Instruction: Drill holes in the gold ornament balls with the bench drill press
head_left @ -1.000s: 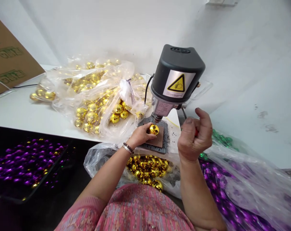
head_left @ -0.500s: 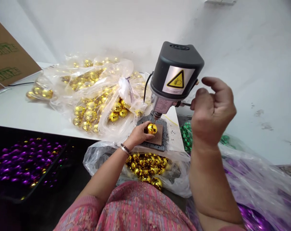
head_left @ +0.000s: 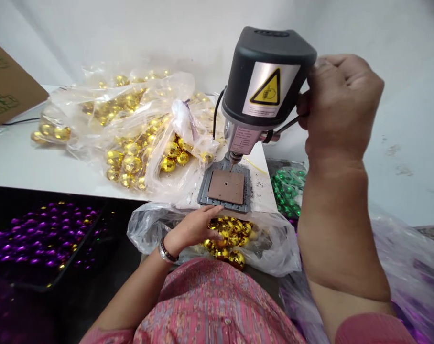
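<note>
From here I see the left hand over the gold balls in the open clear bag at the table's near edge, thumb and fingers apart. The right hand is curled around the lever on the right of the drill press. Under the bit, the brown board lies on the metal base; bagged gold balls sit to its left on the white table, green balls to the right
</note>
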`<state>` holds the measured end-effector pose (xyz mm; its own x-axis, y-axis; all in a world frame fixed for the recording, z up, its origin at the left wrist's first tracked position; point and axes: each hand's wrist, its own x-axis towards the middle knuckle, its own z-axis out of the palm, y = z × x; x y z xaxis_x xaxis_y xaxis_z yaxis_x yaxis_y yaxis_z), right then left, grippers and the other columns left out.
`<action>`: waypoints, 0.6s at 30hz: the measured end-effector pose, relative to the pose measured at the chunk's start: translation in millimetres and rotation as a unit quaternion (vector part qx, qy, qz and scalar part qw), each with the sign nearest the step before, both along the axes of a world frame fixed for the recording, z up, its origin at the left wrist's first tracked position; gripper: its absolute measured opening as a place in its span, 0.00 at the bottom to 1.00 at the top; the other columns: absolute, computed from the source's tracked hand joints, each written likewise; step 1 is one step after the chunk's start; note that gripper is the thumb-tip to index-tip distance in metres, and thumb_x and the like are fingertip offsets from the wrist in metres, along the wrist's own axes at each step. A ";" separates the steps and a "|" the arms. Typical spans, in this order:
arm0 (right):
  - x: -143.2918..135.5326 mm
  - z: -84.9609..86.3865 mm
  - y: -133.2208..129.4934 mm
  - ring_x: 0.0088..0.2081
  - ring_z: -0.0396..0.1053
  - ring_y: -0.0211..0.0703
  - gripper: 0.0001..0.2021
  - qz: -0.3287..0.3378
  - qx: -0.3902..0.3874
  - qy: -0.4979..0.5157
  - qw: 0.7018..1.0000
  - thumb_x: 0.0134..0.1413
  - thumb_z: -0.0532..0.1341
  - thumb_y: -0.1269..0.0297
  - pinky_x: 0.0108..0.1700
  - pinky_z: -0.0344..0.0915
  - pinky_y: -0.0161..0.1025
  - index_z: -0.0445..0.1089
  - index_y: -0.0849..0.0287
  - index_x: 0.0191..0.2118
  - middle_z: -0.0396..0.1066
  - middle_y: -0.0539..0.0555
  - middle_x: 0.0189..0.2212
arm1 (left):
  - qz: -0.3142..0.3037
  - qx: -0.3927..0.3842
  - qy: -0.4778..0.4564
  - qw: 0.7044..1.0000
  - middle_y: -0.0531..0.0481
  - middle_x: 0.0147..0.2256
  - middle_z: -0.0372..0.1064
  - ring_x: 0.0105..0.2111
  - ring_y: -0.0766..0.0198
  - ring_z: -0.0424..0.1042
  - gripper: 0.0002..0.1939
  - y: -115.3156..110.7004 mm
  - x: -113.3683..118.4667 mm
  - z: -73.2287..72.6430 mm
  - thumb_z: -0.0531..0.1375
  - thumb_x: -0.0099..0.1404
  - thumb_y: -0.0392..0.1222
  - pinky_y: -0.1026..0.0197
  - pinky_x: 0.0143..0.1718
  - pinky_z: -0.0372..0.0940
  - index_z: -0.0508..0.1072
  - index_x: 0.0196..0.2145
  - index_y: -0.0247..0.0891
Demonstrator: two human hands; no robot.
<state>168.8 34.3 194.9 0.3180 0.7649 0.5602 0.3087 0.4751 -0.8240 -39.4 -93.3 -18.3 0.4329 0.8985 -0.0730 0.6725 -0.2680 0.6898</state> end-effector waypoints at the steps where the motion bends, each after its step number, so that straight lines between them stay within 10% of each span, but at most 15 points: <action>1: 0.4 3.0 4.0 0.17 0.56 0.26 0.06 -0.005 -0.012 0.002 1.000 0.60 0.61 0.70 0.22 0.55 0.30 0.71 0.64 0.32 0.57 0.42 0.14 | 0.021 0.029 0.019 0.999 0.39 0.58 0.73 0.54 0.50 0.76 0.33 -0.9 2.0 -2.7 0.71 0.59 0.43 0.50 0.57 0.71 0.71 0.62 0.41; 6: 0.4 8.5 18.8 0.14 0.53 0.26 0.09 0.028 -0.015 0.025 0.999 0.61 0.59 0.69 0.19 0.49 0.28 0.67 0.63 0.29 0.55 0.39 0.11 | 0.088 0.191 0.109 0.972 0.35 0.61 0.69 0.62 0.43 0.68 0.31 16.7 15.6 -9.1 0.70 0.62 0.43 0.42 0.63 0.64 0.71 0.62 0.41; 10: 0.7 6.0 28.4 0.13 0.53 0.25 0.12 0.030 0.000 0.026 0.999 0.63 0.57 0.69 0.19 0.50 0.28 0.64 0.62 0.26 0.52 0.39 0.10 | 0.123 0.194 0.144 0.962 0.28 0.69 0.56 0.70 0.35 0.56 0.50 35.1 17.7 -24.9 0.76 0.53 0.51 0.37 0.67 0.59 0.63 0.68 0.37; 18: 7.1 -1.6 48.6 0.17 0.55 0.25 0.14 0.062 0.086 0.024 0.994 0.60 0.58 0.72 0.21 0.52 0.29 0.58 0.58 0.23 0.51 0.41 0.14 | 0.175 0.222 0.136 0.950 0.25 0.69 0.56 0.71 0.36 0.55 0.45 31.9 31.1 -47.4 0.69 0.61 0.55 0.38 0.69 0.55 0.61 0.68 0.31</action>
<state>175.8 82.8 193.3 0.2570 0.6937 0.6728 0.2024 0.6421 -0.7394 -8.3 -61.4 -65.7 0.1223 0.9521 0.2804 0.9108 -0.2199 0.3494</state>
